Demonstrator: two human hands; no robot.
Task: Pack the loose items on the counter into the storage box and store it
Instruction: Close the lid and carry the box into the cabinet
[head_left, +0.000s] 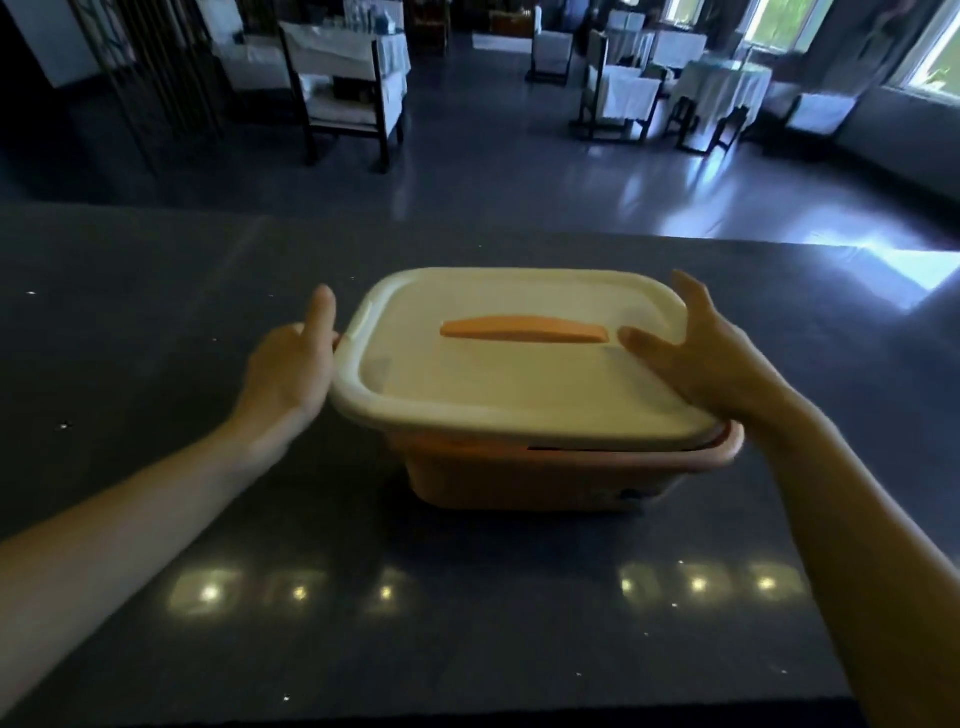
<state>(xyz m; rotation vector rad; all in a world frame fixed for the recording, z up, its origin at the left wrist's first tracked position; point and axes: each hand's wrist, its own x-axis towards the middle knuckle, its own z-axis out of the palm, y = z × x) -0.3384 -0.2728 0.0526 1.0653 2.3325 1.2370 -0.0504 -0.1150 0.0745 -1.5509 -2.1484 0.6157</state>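
Packing appears done: no loose items show on the surface (156, 364). Box (519, 483) sits at frame centre, lid (493, 384) on but gapped at lower right. Right hand (701, 353) rests on the lid, fingers (644, 343) spread, released. Left hand (291, 374) touches the lid's left edge; its grasp cannot be told. Seating and storing remain.

The storage box (524, 483) is the only obstacle at mid-frame on the desk (156, 291). The left hand (291, 369) and right hand (696, 353) close off its two sides. Open desk surface runs across the lower frame and both outer sides. Chairs (348, 93) stand well beyond, in the upper frame.
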